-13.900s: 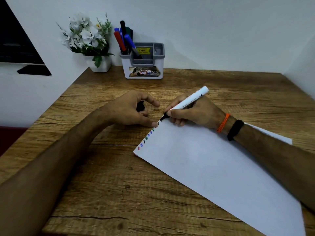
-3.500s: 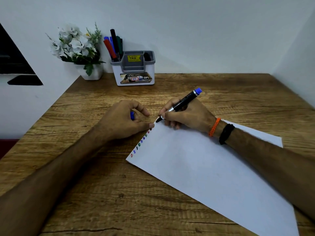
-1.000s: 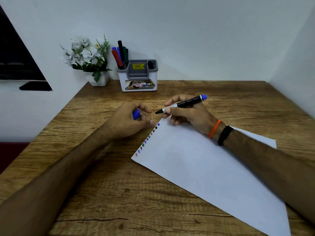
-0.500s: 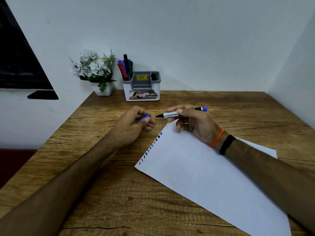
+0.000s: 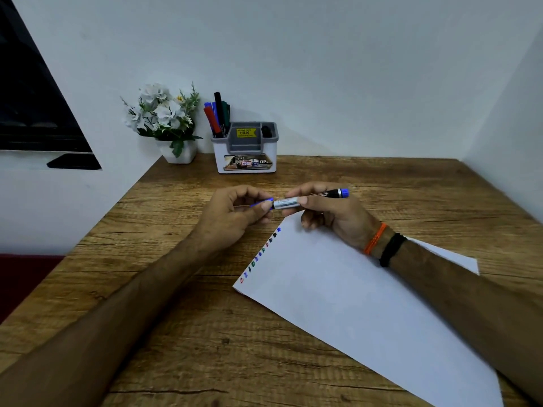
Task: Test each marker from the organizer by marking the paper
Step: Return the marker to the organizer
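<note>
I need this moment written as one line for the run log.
step: recapping | left hand: pinches blue cap | right hand: holds marker | paper: row of marks at edge

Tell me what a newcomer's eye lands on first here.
At mid-table both hands meet: the right hand holds a blue marker level while the left hand brings its blue cap to the tip. Below them a row of coloured test marks runs along the white paper's left edge.
</note>
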